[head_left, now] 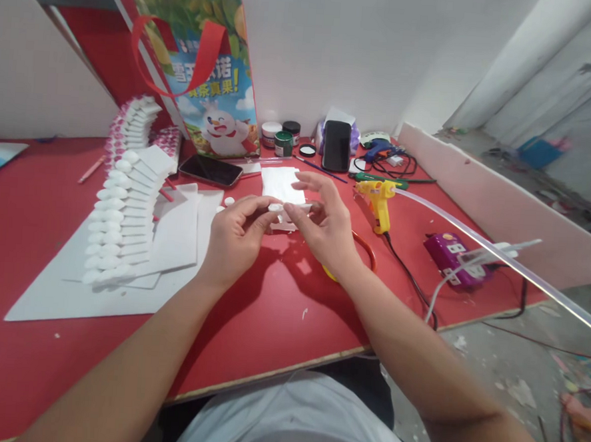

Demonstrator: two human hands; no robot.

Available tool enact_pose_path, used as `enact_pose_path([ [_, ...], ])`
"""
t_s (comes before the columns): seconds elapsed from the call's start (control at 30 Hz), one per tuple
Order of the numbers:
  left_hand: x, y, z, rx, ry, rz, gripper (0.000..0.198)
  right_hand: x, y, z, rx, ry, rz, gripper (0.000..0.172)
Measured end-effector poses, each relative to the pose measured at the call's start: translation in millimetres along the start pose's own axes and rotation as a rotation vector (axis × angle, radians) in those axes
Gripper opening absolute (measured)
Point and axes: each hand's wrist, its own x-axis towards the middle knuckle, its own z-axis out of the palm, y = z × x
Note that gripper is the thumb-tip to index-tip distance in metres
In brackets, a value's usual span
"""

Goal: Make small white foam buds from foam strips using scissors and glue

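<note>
My left hand (234, 237) and my right hand (325, 226) meet over the red table (270, 313). Between their fingertips they pinch a small white foam piece (276, 208). The fingers of my left hand are curled around one end of it. My right hand holds the other end with thumb and forefinger, and its remaining fingers are spread. More white foam (282, 183) lies flat just beyond the hands. A curved row of several white foam pieces (121, 204) lies on white sheets (174, 240) to the left.
A yellow glue gun (379, 199) with a long clear glue stick (498, 257) stands to the right, near a purple power strip (448, 250). Two phones (211, 170) (337, 145), paint jars (283, 142) and a printed bag (205, 69) sit further back. The table's front edge is near my body.
</note>
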Motion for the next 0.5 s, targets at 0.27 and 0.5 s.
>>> enact_pose_path([
  [0.27, 3, -2, -1.1, -0.042, 0.088, -0.101, 0.023, -9, -8, -1, -0.439, -0.059, -0.252, 0.028],
  [0.5, 3, 2, 0.8, -0.141, 0.056, -0.158, 0.026, -10, 3, 7, -0.446, -0.227, -0.224, 0.040],
])
